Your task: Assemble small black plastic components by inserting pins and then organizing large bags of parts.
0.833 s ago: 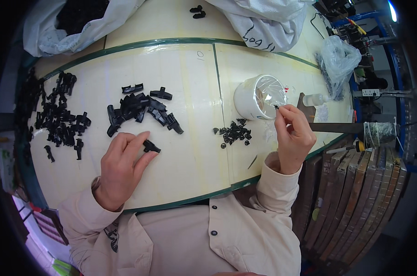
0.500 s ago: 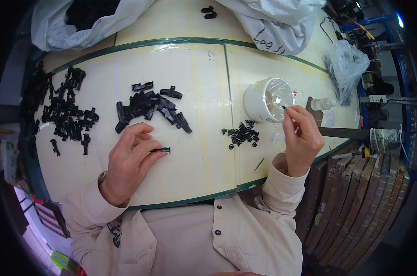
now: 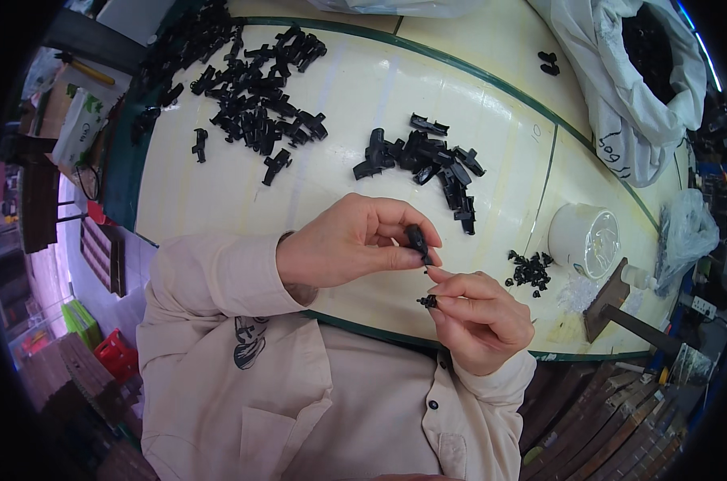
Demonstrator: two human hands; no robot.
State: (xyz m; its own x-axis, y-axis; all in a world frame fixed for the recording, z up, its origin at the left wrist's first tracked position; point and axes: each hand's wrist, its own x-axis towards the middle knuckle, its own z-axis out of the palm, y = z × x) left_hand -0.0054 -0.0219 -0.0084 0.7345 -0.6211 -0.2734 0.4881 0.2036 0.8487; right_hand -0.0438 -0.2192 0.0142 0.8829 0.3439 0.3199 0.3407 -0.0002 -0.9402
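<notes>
The left hand [image 3: 343, 244] holds a black, moulded, elongated part that looks like plastic [image 3: 417, 239], pinched narrowly between thumb and fingertips and tilted over the near side of a glossy cream tabletop with green edging [image 3: 363, 96]. The right hand [image 3: 483, 321], just beside and nearer the body, closes thumb and fingers on a small, dark, knobbly piece [image 3: 427, 301]. The tips of the two hands almost meet; whether the right fingertips touch the elongated part is too small and shadowed to tell.

Beyond the left hand lies a loose cluster of similar black moulded parts [image 3: 427, 160], with a larger spread of black parts [image 3: 259, 120] farther left. To the right is a little pile of small black pieces [image 3: 530, 271], near a round white tub [image 3: 562, 236].

The likeliest trouble is a slip: the small piece sits at the very ends of the right fingers, so a loose pinch or a bump between the hands could send it down. Both hands work close to the near edge, so a dropped piece might land in the lap or on the floor. The elongated part could also twist if pushed off-centre, since only fingertips steady it.
</notes>
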